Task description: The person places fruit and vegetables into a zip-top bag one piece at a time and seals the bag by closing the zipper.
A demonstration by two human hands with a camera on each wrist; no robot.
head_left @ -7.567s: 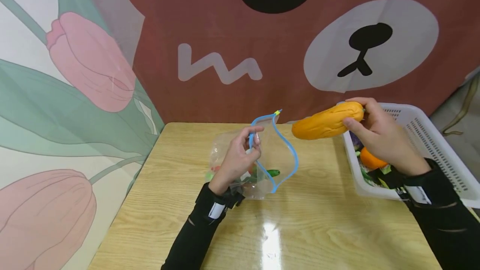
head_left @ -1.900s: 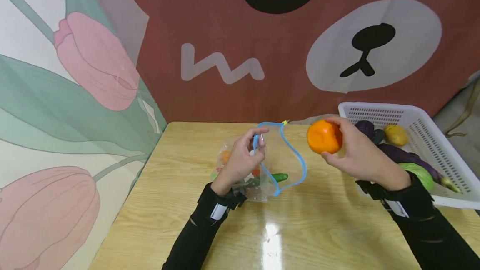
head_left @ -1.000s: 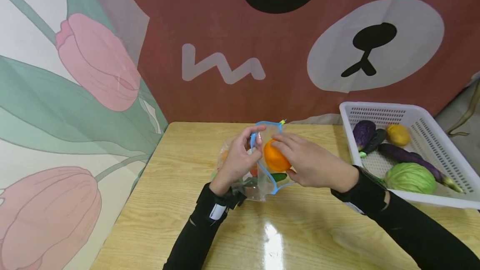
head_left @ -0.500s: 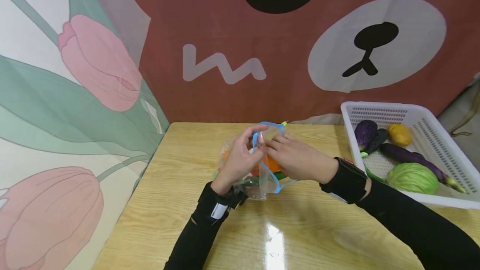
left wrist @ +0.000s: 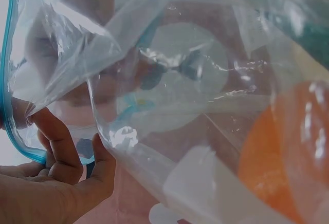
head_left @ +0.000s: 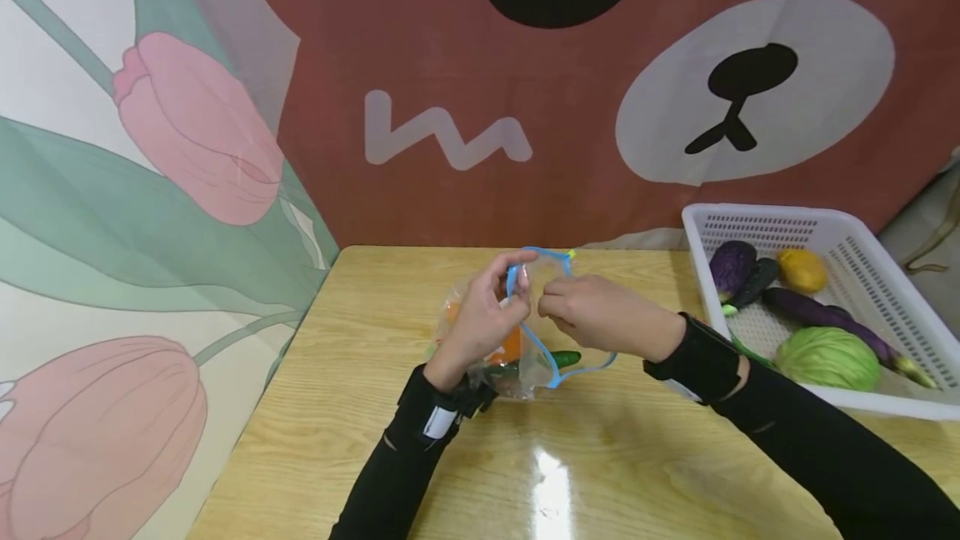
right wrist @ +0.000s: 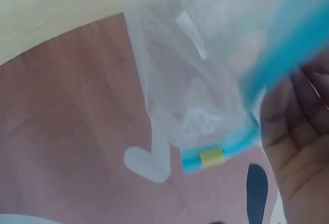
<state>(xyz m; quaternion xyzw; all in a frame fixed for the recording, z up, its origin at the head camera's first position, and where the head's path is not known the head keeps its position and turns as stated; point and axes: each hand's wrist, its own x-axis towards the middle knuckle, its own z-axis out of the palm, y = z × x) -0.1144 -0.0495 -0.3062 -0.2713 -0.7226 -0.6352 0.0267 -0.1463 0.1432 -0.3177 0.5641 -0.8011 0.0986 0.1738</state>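
A clear zip-lock bag point(head_left: 540, 369) with a blue rim and yellow slider lies on the table, its mouth facing right. My left hand point(head_left: 483, 311) pinches the near-left side of that rim between thumb and fingers. Inside the bag, partly covered by my hand, are a round orange fruit or vegetable point(head_left: 510, 348), a green cucumber-like vegetable point(head_left: 566, 358) and other pieces. My right hand point(head_left: 600, 315) is at the bag's mouth, fingers loosely curled, with nothing visible in them. In the left wrist view, an orange object point(left wrist: 267, 157) shows through the plastic.
A white perforated basket point(head_left: 862, 232) stands at the right of the wooden table point(head_left: 360, 457). It holds a green cabbage point(head_left: 828, 357), a long purple eggplant point(head_left: 810, 311), a dark purple vegetable point(head_left: 732, 267), a dark green one point(head_left: 753, 282) and a yellow one point(head_left: 802, 271).
My right hand took a yellow-orange squash, then the round orange piece, leftward to the bag. The round piece has left my fingers and sits inside. My left hand has kept hold of the rim.
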